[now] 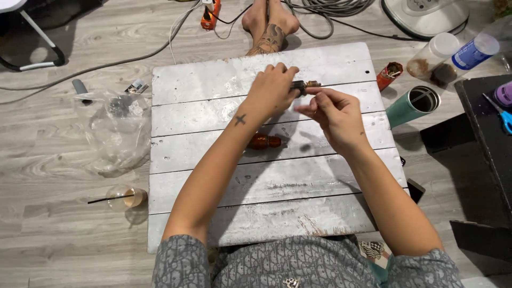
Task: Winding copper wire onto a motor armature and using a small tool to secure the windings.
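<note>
Grey patterned sleeves at the bottom edge, both forearms running up over the white plank board (266, 208). I'm watching from the head cam, near to far.

Nearest on the board: a small brown piece (264, 142), rounded, lying alone just under the L forearm, not touched.

Up a bit, both hands meet over the board's upper half. L hand (273, 89) is curled, fingers together and clamped on a small dark-and-brass part (303, 85) held just above the planks. R hand (333, 113) comes in from the side, thumb and forefinger pinched close at the part's R end; other fingers loosely bent. Can't tell if the R tips actually grip the brass end or only touch it, too small.

My read: fitting or adjusting step on that part, mid-way, L steadies, R works the tip. Next move prob. calls for a fine twist or push w/ the R fingertips while L keeps the body from turning; the brown piece looks like a candidate to go on after, but that's a guess.

Off the board, L side: clear plastic bag (120, 128) and a cup (125, 197) w/ a straw on the floor. R side: teal tumbler (413, 105), orange lighter (389, 74), two clear bottles (453, 56). Far end: bare tattooed feet (269, 26), cables, orange tool (210, 15).
</note>
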